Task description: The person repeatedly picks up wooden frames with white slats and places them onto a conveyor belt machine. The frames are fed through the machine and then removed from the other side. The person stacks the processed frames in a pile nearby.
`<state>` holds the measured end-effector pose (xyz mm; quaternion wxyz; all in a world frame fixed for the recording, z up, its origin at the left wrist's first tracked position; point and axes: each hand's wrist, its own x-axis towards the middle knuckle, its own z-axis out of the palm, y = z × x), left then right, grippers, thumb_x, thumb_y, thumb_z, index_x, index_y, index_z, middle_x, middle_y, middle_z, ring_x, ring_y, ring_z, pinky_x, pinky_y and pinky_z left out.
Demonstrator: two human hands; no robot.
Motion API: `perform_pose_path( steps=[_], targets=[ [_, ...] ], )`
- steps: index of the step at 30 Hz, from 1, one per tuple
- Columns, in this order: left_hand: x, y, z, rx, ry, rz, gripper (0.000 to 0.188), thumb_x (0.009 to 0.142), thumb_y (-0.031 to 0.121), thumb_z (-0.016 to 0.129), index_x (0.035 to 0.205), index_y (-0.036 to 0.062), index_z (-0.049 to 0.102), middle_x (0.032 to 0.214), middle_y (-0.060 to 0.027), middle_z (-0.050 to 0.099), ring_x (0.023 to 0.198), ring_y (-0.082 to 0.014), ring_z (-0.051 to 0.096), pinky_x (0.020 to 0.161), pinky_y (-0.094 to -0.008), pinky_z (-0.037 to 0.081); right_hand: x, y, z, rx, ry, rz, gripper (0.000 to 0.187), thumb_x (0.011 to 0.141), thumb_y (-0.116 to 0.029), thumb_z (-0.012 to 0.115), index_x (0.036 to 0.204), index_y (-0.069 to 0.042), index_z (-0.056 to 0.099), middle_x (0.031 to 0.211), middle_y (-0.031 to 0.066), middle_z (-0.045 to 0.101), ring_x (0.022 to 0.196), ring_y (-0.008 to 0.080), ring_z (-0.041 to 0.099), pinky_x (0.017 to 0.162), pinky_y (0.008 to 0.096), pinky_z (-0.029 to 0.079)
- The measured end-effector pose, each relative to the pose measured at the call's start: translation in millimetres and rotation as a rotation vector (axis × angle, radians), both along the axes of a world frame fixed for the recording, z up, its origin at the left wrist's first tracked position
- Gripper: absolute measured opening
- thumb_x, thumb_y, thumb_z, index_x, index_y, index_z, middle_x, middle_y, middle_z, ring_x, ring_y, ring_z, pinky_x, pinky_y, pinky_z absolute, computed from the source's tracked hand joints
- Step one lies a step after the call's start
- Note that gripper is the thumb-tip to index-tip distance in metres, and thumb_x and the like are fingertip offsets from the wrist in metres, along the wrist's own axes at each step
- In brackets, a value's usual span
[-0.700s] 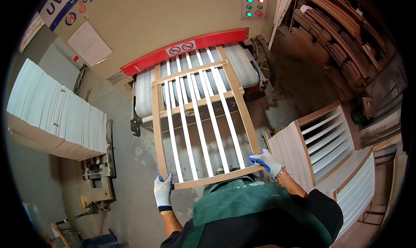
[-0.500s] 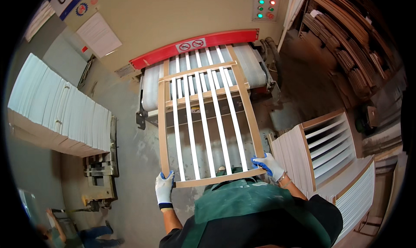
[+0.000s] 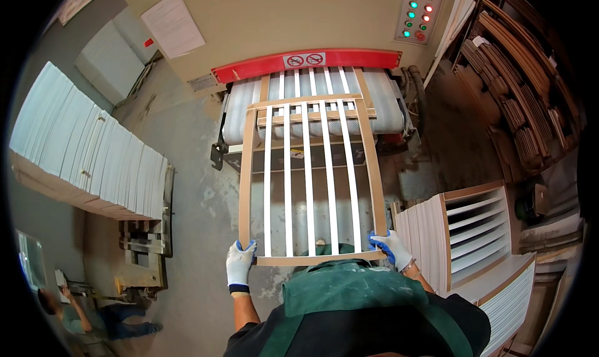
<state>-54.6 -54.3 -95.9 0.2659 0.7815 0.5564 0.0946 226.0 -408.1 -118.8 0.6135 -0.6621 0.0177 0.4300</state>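
Note:
I hold a slatted panel [image 3: 246,176], a brown frame with several white slats, out in front of me by its near corners. My left hand [image 3: 239,263], in a white and blue glove, closes round the near left corner. My right hand [image 3: 392,250], gloved alike, grips the near right corner. The panel's far end reaches over the front of a pale conveyor belt [image 3: 240,114]; whether it touches the belt I cannot tell. Beyond it, a similar slatted panel [image 3: 364,89] lies on the belt, its far part hidden under a red bar [image 3: 249,71].
A beige machine [image 3: 299,20] with a lit control panel [image 3: 418,14] rises behind the belt. White panels [image 3: 87,145] stand stacked at left by a pallet [image 3: 140,251]; louvred panels [image 3: 477,232] are stacked at right. Boards [image 3: 511,89] lean far right. Another person [image 3: 87,319] is at lower left.
The panel on the belt has slid farther under the red bar. My view has turned a little left, and the held panel now lines up straighter with the belt. Both hands keep their grip.

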Motion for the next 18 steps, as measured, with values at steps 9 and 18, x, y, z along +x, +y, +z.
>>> perform_pose_path(
  steps=[9, 18],
  targets=[
    [-12.5, 5.3, -21.8, -0.035, -0.025, -0.005, 0.044, 0.085, 0.043, 0.076, 0.089, -0.0002, 0.069, 0.082, -0.02, 0.071, 0.078, -0.0354, 0.07, 0.072, -0.0438, 0.053, -11.3, -3.4, -13.8, 0.022, 0.004, 0.006, 0.022, 0.09, -0.022, 0.075, 0.098, -0.003, 0.071, 0.079, 0.0048, 0.068, 0.072, 0.0143, 0.068, 0.057, 0.0249, 0.049],
    [-18.0, 10.0, -23.1, -0.191, 0.077, -0.015, 0.05, 0.085, 0.051, 0.073, 0.103, 0.0048, 0.069, 0.101, -0.0199, 0.071, 0.1, -0.0385, 0.067, 0.088, -0.0465, 0.052, -23.4, -6.6, -13.2, 0.036, 0.029, -0.054, 0.022, 0.089, -0.017, 0.076, 0.099, 0.001, 0.069, 0.082, 0.008, 0.068, 0.072, 0.0171, 0.069, 0.063, 0.0277, 0.055]
  ],
)
